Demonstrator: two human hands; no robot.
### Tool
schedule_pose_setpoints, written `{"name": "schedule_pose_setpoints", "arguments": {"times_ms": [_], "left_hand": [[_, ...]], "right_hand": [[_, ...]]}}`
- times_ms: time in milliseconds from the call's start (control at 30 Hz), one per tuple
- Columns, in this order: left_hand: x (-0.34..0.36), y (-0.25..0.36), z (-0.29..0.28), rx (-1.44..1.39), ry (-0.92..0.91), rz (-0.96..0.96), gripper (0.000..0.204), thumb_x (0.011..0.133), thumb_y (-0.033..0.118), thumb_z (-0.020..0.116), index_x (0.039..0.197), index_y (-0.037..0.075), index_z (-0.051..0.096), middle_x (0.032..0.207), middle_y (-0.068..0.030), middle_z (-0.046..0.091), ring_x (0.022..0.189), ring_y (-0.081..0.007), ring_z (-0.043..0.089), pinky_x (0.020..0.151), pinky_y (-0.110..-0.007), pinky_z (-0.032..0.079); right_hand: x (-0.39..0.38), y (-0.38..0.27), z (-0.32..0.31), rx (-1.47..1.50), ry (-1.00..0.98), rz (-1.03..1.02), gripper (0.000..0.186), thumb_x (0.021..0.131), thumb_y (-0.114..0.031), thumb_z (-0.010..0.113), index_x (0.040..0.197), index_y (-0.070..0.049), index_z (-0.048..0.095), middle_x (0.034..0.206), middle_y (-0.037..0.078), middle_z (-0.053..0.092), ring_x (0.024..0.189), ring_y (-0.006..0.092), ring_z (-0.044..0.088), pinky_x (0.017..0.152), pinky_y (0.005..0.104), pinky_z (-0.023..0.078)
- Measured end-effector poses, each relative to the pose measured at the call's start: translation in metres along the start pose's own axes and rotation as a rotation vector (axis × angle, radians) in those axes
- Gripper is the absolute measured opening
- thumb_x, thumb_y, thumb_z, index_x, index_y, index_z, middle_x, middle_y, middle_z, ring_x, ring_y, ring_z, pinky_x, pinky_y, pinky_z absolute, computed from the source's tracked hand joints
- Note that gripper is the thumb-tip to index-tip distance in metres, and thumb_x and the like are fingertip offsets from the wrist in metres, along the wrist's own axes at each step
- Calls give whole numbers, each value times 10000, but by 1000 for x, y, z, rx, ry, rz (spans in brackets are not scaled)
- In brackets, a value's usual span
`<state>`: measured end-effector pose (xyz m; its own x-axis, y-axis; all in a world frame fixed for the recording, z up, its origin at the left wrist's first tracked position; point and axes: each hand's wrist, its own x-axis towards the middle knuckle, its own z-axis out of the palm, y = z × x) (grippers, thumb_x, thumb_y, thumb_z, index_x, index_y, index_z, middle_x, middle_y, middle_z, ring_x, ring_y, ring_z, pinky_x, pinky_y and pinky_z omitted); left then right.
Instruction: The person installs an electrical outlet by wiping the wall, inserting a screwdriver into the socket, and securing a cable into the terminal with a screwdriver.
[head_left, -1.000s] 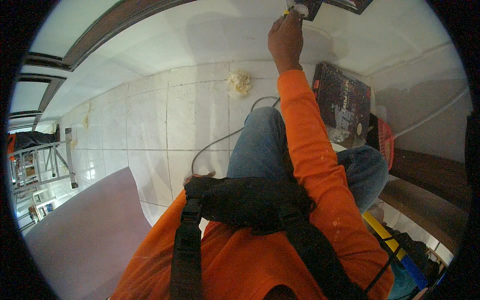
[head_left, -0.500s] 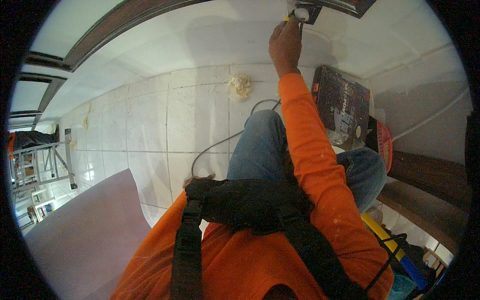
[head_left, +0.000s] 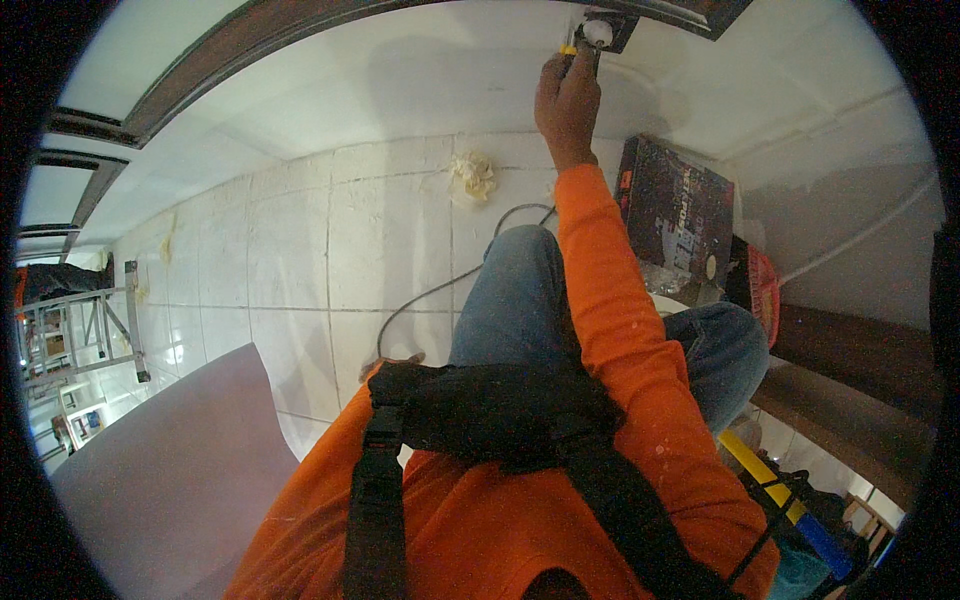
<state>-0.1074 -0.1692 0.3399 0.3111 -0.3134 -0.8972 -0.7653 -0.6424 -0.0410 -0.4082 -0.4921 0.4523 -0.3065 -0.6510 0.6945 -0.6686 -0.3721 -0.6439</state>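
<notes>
Wall box: small dark recessed box (head_left: 612,28) with a round white fitting inside, set low in the smooth white wall at the top of my view.
Right hand: my right hand (head_left: 566,100) reaches to the box, fingers curled round a thin tool with a yellow tip (head_left: 568,49); the grip looks closed, though the handle is hidden.
Left hand: I cannot see it.
Floor: glossy white square tiles (head_left: 290,260), grey grout lines.
Around: crumpled pale rag (head_left: 474,176), thin grey cable (head_left: 440,290) curving to my knee, dark speckled rectangular carton (head_left: 672,215) beside my arm.
In the way: orange sleeve (head_left: 620,320) and black chest strap (head_left: 490,410) cover my lap.
</notes>
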Motion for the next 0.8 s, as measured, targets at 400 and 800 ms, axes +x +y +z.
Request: {"name": "schedule_pose_setpoints", "arguments": {"times_ms": [400, 800], "left_hand": [[-1, -1, -2, 47, -6, -55, 615, 727, 687, 513, 937, 138, 693, 949, -55, 662, 924, -205, 590, 899, -360, 368], [23, -6, 7, 241, -7, 27, 653, 744, 641, 522, 1116, 106, 564, 1003, -98, 648, 911, -207, 611, 835, -340, 446]], "right_hand": [[10, -6, 1, -8, -31, 5, 280, 833, -108, 494, 1054, 52, 434, 880, 259, 561, 810, 432, 549, 717, 470, 448], [8, 7, -2, -126, -72, -19, 322, 837, -130, 500, 1094, 57, 448, 889, 253, 574, 802, 419, 559, 700, 466, 452]]}}
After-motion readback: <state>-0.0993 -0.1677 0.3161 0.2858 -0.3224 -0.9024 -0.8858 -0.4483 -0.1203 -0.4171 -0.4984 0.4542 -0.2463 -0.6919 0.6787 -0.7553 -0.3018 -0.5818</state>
